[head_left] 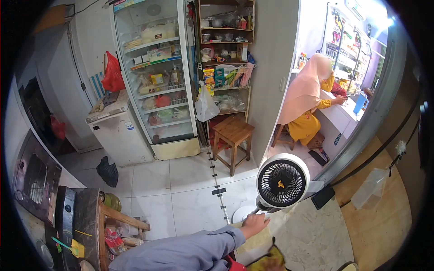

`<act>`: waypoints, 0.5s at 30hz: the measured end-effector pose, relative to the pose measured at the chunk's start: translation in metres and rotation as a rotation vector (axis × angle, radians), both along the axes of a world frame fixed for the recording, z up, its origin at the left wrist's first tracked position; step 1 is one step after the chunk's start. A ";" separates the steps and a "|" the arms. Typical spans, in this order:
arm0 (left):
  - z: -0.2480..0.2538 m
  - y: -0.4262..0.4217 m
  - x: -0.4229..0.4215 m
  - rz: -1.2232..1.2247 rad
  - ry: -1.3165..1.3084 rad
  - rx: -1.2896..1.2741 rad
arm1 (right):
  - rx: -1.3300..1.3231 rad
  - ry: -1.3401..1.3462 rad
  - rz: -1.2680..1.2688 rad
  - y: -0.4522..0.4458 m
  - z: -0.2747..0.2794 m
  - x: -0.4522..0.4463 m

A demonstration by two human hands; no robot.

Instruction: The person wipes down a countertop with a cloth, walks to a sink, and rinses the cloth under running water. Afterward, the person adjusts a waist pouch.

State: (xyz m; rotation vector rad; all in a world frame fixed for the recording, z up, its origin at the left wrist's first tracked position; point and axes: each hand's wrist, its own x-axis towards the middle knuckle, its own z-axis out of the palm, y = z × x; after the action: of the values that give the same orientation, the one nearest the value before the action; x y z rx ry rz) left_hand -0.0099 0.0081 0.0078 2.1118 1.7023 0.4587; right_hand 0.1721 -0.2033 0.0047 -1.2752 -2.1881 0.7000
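My left hand [255,224], at the end of a grey sleeve, reaches forward to the stand of a white fan [282,182]. Its fingers look curled around the stand just below the round black grille, though the hand covers part of the grip. At the bottom edge, my right hand [273,262] is a blur beside a yellow and black cloth item [258,263]. Its fingers are smeared by motion. A pale marbled tabletop [312,230] lies under and beside the hands, with a black phone [323,198] near its far edge.
A wooden stool [233,132] stands before shelves [226,67] and a glass-door fridge [156,81]. Through the doorway, a person in a peach head covering [305,90] sits at a counter. An oven [36,180] and stove are at left. Cables run along the right wall.
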 end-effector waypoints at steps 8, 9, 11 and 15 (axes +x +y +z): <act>-0.007 -0.002 0.003 0.014 -0.002 0.100 | -0.036 -0.904 -1.078 0.035 0.014 0.135; -0.007 -0.002 0.002 0.017 0.007 0.098 | -0.177 -1.082 -1.251 0.042 0.016 0.133; -0.005 0.000 0.001 0.015 0.018 0.100 | -0.210 -1.053 -1.137 0.044 0.010 0.102; -0.004 -0.001 0.001 0.022 0.005 0.064 | -0.334 -0.939 -0.638 0.033 -0.001 0.022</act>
State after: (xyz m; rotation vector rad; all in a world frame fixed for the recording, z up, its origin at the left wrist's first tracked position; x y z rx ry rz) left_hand -0.0085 0.0075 0.0038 2.1418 1.7373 0.5216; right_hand 0.1937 -0.1702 0.0038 -2.7200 -2.0739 0.1948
